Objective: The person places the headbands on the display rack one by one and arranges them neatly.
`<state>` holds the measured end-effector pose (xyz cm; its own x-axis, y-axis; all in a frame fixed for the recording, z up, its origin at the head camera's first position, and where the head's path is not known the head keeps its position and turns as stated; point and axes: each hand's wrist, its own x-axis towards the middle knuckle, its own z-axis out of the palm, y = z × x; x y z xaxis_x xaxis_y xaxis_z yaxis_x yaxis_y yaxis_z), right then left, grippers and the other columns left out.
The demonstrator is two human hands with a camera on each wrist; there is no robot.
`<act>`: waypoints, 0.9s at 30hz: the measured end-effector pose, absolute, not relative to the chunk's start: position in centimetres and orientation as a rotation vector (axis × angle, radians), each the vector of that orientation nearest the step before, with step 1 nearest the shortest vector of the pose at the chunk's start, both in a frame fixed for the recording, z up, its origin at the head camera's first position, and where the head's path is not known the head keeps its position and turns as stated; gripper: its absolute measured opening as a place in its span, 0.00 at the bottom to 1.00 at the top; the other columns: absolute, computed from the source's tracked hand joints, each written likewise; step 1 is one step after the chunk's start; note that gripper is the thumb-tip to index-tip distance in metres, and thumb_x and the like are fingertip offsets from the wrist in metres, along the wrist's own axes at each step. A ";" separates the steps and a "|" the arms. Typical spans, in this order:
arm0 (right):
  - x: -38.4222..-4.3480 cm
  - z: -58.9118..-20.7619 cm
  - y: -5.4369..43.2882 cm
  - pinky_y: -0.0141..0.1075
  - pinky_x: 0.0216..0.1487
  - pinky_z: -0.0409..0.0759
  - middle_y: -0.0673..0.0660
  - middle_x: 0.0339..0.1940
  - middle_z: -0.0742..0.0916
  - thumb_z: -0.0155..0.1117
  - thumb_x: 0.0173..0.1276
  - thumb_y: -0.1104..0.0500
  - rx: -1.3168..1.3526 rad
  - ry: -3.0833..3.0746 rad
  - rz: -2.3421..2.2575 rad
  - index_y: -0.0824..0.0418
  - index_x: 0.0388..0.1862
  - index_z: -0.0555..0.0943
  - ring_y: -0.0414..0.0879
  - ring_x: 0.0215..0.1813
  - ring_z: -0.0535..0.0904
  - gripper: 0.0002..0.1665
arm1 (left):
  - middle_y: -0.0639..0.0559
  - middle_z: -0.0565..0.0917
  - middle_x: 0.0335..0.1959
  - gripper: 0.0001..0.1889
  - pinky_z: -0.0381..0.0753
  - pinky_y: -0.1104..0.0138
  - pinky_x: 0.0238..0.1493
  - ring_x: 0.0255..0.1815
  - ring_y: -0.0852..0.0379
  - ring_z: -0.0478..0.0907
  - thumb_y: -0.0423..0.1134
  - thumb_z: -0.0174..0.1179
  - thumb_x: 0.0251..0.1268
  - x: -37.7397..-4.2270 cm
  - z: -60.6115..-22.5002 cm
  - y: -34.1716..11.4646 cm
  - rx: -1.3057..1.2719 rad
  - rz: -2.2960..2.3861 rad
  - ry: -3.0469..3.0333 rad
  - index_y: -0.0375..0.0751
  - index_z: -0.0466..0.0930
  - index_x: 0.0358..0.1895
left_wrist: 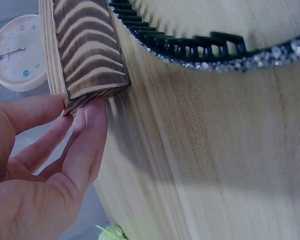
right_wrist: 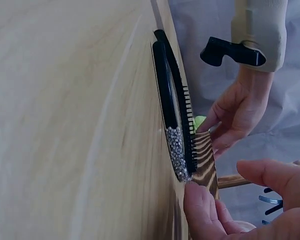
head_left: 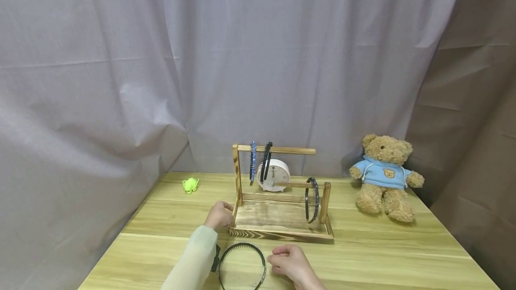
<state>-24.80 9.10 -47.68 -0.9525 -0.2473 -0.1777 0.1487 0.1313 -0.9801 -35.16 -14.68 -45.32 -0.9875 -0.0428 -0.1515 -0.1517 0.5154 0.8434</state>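
A wooden headband rack (head_left: 282,237) with two bars and a tray base stands on the table. My left hand (head_left: 219,215) pinches the left end of its tray; in the left wrist view, thumb and fingers (left_wrist: 87,130) meet the tray's corner. A black toothed headband (head_left: 264,258) with glittery stones lies on the table in front of the rack. Just right of it is my right hand (head_left: 291,264), its thumb and fingers apart. In the right wrist view, a fingertip (right_wrist: 194,192) is at the headband's stone-covered part (right_wrist: 176,150); whether they touch I cannot tell.
On the upper bar hang a blue glitter headband (head_left: 253,162) and black headbands (head_left: 266,162); a dark one (head_left: 312,200) hangs on the lower bar. Behind stands a white round clock (head_left: 278,171). A green toy (head_left: 190,185) lies left, a teddy bear (head_left: 383,178) sits right.
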 end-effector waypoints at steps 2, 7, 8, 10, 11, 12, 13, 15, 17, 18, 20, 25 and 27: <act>-24.8 -47.8 8.9 0.44 0.46 0.86 0.65 0.41 0.81 0.64 0.63 0.64 -0.105 2.109 -1.896 0.84 0.52 0.69 0.50 0.41 0.84 0.27 | 0.54 0.71 0.13 0.24 0.70 0.75 0.17 0.12 0.64 0.63 0.19 0.54 0.51 -35.2 -45.3 -14.7 -0.161 1.491 2.638 0.24 0.73 0.56; -24.6 -48.1 8.4 0.44 0.45 0.87 0.66 0.39 0.81 0.64 0.62 0.66 -0.125 2.112 -1.871 0.84 0.50 0.69 0.48 0.39 0.84 0.25 | 0.55 0.68 0.11 0.25 0.66 0.76 0.16 0.11 0.65 0.61 0.18 0.53 0.50 -35.3 -45.4 -14.7 -0.168 1.504 2.622 0.24 0.73 0.57; -24.6 -48.1 8.4 0.44 0.45 0.87 0.66 0.39 0.81 0.64 0.62 0.66 -0.127 2.115 -1.855 0.84 0.49 0.69 0.48 0.39 0.84 0.24 | 0.56 0.68 0.11 0.25 0.66 0.76 0.15 0.11 0.65 0.60 0.18 0.53 0.51 -35.3 -45.3 -14.7 -0.168 1.504 2.619 0.24 0.73 0.57; -24.5 -48.1 8.3 0.44 0.44 0.87 0.67 0.40 0.81 0.64 0.63 0.66 -0.132 2.133 -1.815 0.83 0.48 0.69 0.49 0.39 0.84 0.23 | 0.56 0.68 0.10 0.25 0.65 0.76 0.15 0.11 0.65 0.60 0.18 0.53 0.50 -35.3 -45.4 -14.7 -0.170 1.505 2.615 0.24 0.73 0.56; -24.4 -48.1 8.2 0.44 0.43 0.87 0.68 0.40 0.81 0.64 0.63 0.66 -0.139 2.145 -1.794 0.83 0.48 0.69 0.49 0.38 0.85 0.23 | 0.56 0.68 0.10 0.25 0.66 0.76 0.15 0.11 0.65 0.61 0.18 0.53 0.50 -35.2 -45.4 -14.7 -0.169 1.507 2.614 0.24 0.73 0.56; -24.4 -48.1 8.1 0.44 0.43 0.87 0.68 0.40 0.81 0.64 0.63 0.66 -0.135 2.156 -1.778 0.83 0.47 0.69 0.49 0.38 0.85 0.23 | 0.56 0.68 0.11 0.25 0.67 0.76 0.15 0.11 0.65 0.61 0.17 0.53 0.49 -35.2 -45.4 -14.7 -0.167 1.508 2.615 0.24 0.73 0.56; -24.4 -48.0 8.0 0.44 0.42 0.87 0.68 0.39 0.81 0.65 0.62 0.66 -0.133 2.173 -1.757 0.82 0.47 0.69 0.49 0.37 0.85 0.22 | 0.56 0.68 0.11 0.25 0.67 0.76 0.15 0.11 0.65 0.61 0.17 0.52 0.49 -35.2 -45.4 -14.7 -0.164 1.512 2.614 0.24 0.73 0.56; -24.4 -47.9 7.8 0.45 0.41 0.87 0.66 0.37 0.81 0.66 0.61 0.66 -0.131 2.217 -1.711 0.80 0.45 0.70 0.49 0.35 0.85 0.22 | 0.56 0.68 0.11 0.26 0.66 0.76 0.15 0.11 0.65 0.61 0.17 0.52 0.47 -35.3 -45.4 -14.7 -0.164 1.518 2.613 0.24 0.73 0.56; -24.3 -47.7 7.5 0.47 0.42 0.86 0.64 0.35 0.82 0.68 0.59 0.65 -0.135 2.269 -1.669 0.78 0.43 0.71 0.51 0.33 0.86 0.20 | 0.56 0.68 0.11 0.27 0.66 0.76 0.15 0.11 0.65 0.61 0.17 0.51 0.47 -35.3 -45.4 -14.6 -0.167 1.522 2.611 0.24 0.73 0.56; -24.3 -47.7 7.4 0.47 0.41 0.86 0.64 0.34 0.82 0.68 0.57 0.65 -0.139 2.301 -1.648 0.76 0.41 0.72 0.51 0.31 0.86 0.19 | 0.56 0.68 0.11 0.26 0.67 0.76 0.15 0.11 0.65 0.61 0.17 0.51 0.47 -35.3 -45.4 -14.6 -0.166 1.526 2.610 0.24 0.73 0.56; -24.2 -47.6 7.1 0.46 0.39 0.85 0.63 0.32 0.82 0.69 0.56 0.65 -0.158 2.370 -1.601 0.74 0.39 0.73 0.51 0.30 0.86 0.18 | 0.55 0.69 0.12 0.26 0.69 0.75 0.17 0.12 0.65 0.61 0.17 0.51 0.47 -35.3 -45.4 -14.5 -0.163 1.535 2.604 0.23 0.72 0.56; -24.3 -47.6 6.4 0.35 0.26 0.78 0.62 0.23 0.82 0.72 0.52 0.64 -0.229 2.552 -1.440 0.70 0.29 0.75 0.43 0.22 0.81 0.14 | 0.53 0.71 0.15 0.26 0.73 0.73 0.19 0.13 0.64 0.63 0.17 0.51 0.46 -35.3 -45.6 -14.6 -0.158 1.545 2.607 0.23 0.72 0.56; -24.4 -47.7 6.1 0.36 0.27 0.78 0.62 0.22 0.82 0.73 0.50 0.65 -0.273 2.619 -1.358 0.70 0.29 0.75 0.40 0.20 0.79 0.15 | 0.52 0.72 0.15 0.26 0.72 0.74 0.18 0.12 0.64 0.63 0.17 0.50 0.46 -35.3 -45.7 -14.6 -0.160 1.537 2.620 0.23 0.72 0.56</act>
<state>-24.39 6.06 -47.69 -0.9673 -0.2428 -0.0735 -0.0800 0.5667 -0.8201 -35.27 -14.65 -45.73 -0.9894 -0.0399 -0.1394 -0.1411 0.4852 0.8630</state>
